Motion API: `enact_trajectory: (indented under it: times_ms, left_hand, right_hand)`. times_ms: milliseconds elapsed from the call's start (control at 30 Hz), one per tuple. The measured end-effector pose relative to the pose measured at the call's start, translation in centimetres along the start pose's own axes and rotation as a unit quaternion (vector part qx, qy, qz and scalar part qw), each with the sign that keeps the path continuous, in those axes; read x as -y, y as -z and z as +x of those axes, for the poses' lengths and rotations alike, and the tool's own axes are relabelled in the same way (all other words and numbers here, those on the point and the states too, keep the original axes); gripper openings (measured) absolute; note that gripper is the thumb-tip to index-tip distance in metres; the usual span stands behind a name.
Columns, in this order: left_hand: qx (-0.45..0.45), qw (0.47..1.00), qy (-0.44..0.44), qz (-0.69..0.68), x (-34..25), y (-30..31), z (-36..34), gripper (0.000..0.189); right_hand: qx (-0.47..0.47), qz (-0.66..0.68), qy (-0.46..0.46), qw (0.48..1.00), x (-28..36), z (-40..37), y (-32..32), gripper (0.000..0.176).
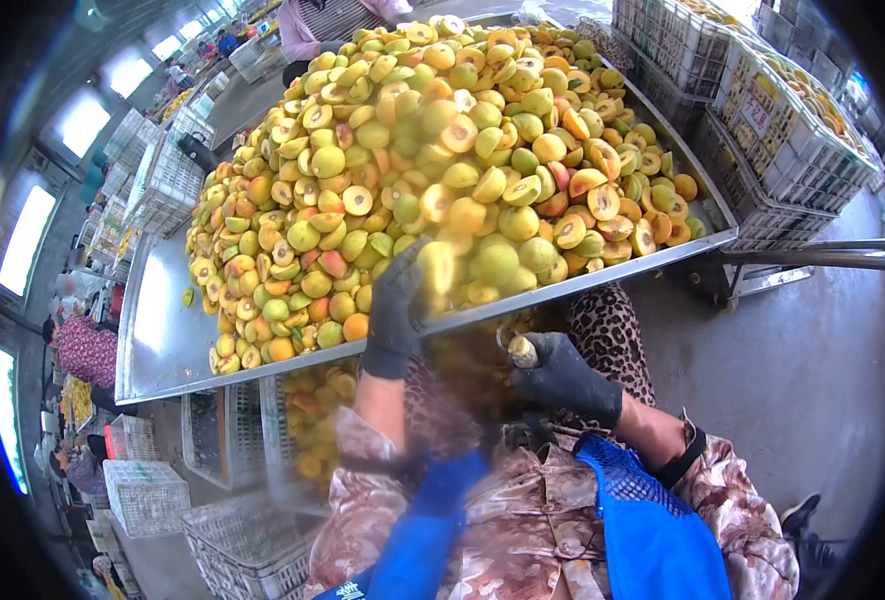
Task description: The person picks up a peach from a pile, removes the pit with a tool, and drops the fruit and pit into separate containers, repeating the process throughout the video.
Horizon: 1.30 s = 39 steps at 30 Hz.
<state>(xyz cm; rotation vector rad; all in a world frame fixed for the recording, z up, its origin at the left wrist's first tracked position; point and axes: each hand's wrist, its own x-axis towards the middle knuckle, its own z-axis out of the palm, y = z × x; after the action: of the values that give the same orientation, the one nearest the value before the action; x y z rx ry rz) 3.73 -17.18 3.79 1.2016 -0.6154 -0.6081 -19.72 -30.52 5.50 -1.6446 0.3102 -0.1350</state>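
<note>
My left hand [396, 315], in a dark glove, is at the near edge of the heap of halved peaches [363, 190]. Its fingers curl against a yellow peach half [438, 268], which is blurred, with part of the grip hidden. In my right hand [571, 378], also gloved, is a small pitting tool [523, 350] with a pale, stubby handle; its metal end looks curved but is hard to make out. This hand is closed around the handle, below the tray rim and above my lap. Many halves show their cut faces, some with a pit or hollow.
The heap lies on a wide metal tray [163, 340] with a raised rim. Below it, a crate [275, 430] holds more fruit, beside other plastic crates [248, 545]. Stacked crates [783, 130] stand at right. A person [328, 20] is at the far side; others work at left.
</note>
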Motion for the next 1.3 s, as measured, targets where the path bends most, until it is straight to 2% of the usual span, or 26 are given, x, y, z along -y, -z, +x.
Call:
enact_trajectory:
  times_ms: [33,67,133,267,333,400,467,533,633,733,833,933,1033,1133,1233,1300]
  left_hand:
    - [0.000,0.996,-0.002,-0.089,-0.3,-0.7,-1.6,0.046]
    - [0.035,0.998,-0.045,-0.034,-0.9,-1.8,-2.9,0.051]
    - [-0.008,0.990,0.005,-0.140,-1.9,-4.2,-5.4,0.053]
    - [-0.061,0.997,-0.010,0.042,-3.0,-5.9,-8.0,0.057]
    - [-0.089,0.992,0.015,-0.084,-3.2,-6.5,-8.1,0.057]
    - [-0.071,0.996,-0.015,0.046,-3.1,-6.2,-8.2,0.057]
    - [-0.062,0.998,-0.005,-0.005,-2.9,-6.6,-8.3,0.058]
    - [-0.065,0.971,0.038,-0.229,-3.5,-7.5,-8.1,0.059]
    - [-0.104,0.963,0.038,-0.247,-6.8,-11.0,-8.7,0.059]
    - [-0.123,0.976,0.029,-0.180,-6.0,-10.8,-8.6,0.059]
    - [-0.104,0.993,-0.052,0.007,-4.0,-9.1,-8.6,0.058]
    - [-0.152,0.969,0.035,-0.191,-4.1,-8.5,-8.4,0.056]
    - [-0.153,0.980,0.031,-0.124,-3.9,-8.0,-8.4,0.053]
    - [-0.139,0.976,0.060,-0.159,-3.4,-6.9,-8.0,0.049]
    - [-0.159,0.964,0.095,-0.189,-4.3,-7.6,-8.2,0.047]
    - [-0.140,0.983,0.065,-0.101,-4.6,-7.9,-8.5,0.044]
  right_hand:
    - [0.000,0.013,0.010,1.000,-0.3,0.6,-0.5,0.014]
    - [0.001,0.025,0.019,0.999,-0.8,1.6,-1.1,0.016]
    - [0.008,0.068,-0.001,0.998,-0.7,2.7,-2.2,0.018]
    - [0.018,0.086,-0.016,0.996,-0.6,3.6,-3.8,0.019]
    - [0.005,0.085,-0.001,0.996,-0.4,3.5,-4.0,0.017]
    - [0.007,0.029,0.025,0.999,0.4,3.4,-3.8,0.016]
    - [0.011,0.003,0.022,1.000,1.1,2.9,-3.3,0.016]
    - [0.019,0.010,0.009,1.000,2.0,2.7,-2.8,0.016]
    - [0.013,0.027,0.018,0.999,3.4,2.3,-2.8,0.015]
    - [-0.025,0.039,0.058,0.997,2.7,2.5,-3.5,0.015]
    - [-0.036,0.032,0.071,0.996,2.5,2.3,-3.7,0.016]
    - [-0.021,-0.057,0.131,0.989,2.2,2.5,-3.0,0.016]
    - [0.064,-0.008,0.043,0.997,1.3,2.2,-3.1,0.016]
    - [0.145,0.060,-0.107,0.982,2.5,1.7,-2.3,0.016]
    - [0.156,0.074,-0.085,0.981,0.5,1.4,-2.9,0.013]
    - [0.082,-0.008,0.004,0.997,0.3,0.7,-4.1,0.012]
